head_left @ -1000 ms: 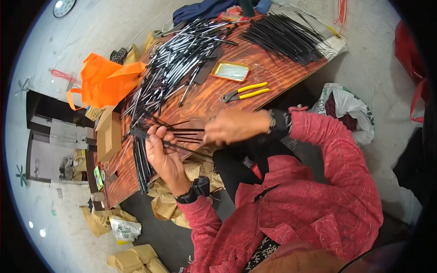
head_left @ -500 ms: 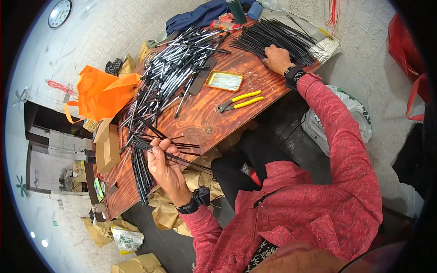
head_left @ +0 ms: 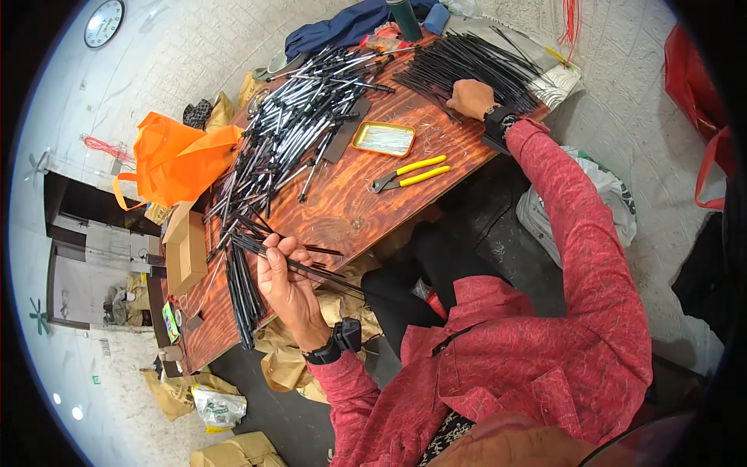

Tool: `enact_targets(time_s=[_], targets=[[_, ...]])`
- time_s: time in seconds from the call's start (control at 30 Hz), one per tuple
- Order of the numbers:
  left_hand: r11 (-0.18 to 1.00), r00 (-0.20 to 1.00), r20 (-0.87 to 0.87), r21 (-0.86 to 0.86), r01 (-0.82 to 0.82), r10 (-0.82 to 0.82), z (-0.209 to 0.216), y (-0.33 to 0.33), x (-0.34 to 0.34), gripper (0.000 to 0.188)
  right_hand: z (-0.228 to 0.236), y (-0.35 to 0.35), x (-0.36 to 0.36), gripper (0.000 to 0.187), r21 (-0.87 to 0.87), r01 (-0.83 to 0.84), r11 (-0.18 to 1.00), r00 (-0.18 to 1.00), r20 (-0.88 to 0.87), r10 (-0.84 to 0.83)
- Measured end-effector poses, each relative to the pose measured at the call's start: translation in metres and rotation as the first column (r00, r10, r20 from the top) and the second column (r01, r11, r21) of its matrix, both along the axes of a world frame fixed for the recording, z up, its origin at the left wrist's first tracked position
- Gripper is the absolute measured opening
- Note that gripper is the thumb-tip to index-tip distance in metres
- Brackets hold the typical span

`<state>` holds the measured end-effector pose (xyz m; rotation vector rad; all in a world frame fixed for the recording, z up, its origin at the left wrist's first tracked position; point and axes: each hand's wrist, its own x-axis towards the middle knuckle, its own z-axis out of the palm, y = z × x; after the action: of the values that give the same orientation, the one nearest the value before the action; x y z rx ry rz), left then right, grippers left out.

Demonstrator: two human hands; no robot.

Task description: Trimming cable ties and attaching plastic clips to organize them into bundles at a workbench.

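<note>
My left hand [head_left: 286, 282] is closed around several thin black rods [head_left: 331, 279], which stick out on both sides of the fingers above the table's near left edge. Beneath it, a bundle of black rods [head_left: 243, 300] lies over the table. At the far right, my right hand [head_left: 471, 100] is closed at the edge of a big pile of thin black rods [head_left: 455, 64]. Dark rod ends show just under its fingertips; how many it pinches is hidden. Between the hands lie yellow-handled cutting pliers [head_left: 412, 173] and a yellow-rimmed tray [head_left: 386, 138] of thin pale pieces.
A heap of black and silver rods [head_left: 292, 117] covers the left back of the wooden table [head_left: 342, 214]. An orange bag [head_left: 175, 159] and an open cardboard box [head_left: 185, 253] stand on the left. A green bottle [head_left: 404, 19] and dark blue cloth [head_left: 334, 29] are at the back.
My right hand has drawn slightly left at the pile's edge, its fingers now curled tighter. My left hand has barely shifted and still holds the rods.
</note>
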<state>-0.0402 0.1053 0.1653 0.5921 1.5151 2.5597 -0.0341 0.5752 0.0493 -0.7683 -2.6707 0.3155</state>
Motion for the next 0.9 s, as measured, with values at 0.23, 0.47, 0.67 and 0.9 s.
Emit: enact_targets(time_s=[0.23,0.47,0.67,0.9], targets=[[1.0,1.0,-0.002,-0.003,-0.027,0.027,0.001,-0.004,0.0,0.024,0.024,-0.003,0.008,0.026,-0.257,0.019,0.966,0.989,-0.136,-0.056],[0.999,0.999,0.006,-0.008,-0.031,0.031,-0.002,-0.002,0.0,0.024,0.026,-0.001,0.017,0.03,-0.181,-0.109,0.977,0.982,-0.17,0.079],[1.0,1.0,0.008,0.008,0.003,-0.003,-0.002,-0.001,-0.002,0.025,0.016,-0.002,0.01,0.031,-0.219,-0.085,0.972,0.979,-0.201,0.04],[0.999,0.999,0.025,-0.028,-0.022,0.023,-0.004,0.0,-0.001,0.025,-0.009,-0.018,0.0,0.024,0.018,-0.203,0.979,0.965,-0.166,0.203]])
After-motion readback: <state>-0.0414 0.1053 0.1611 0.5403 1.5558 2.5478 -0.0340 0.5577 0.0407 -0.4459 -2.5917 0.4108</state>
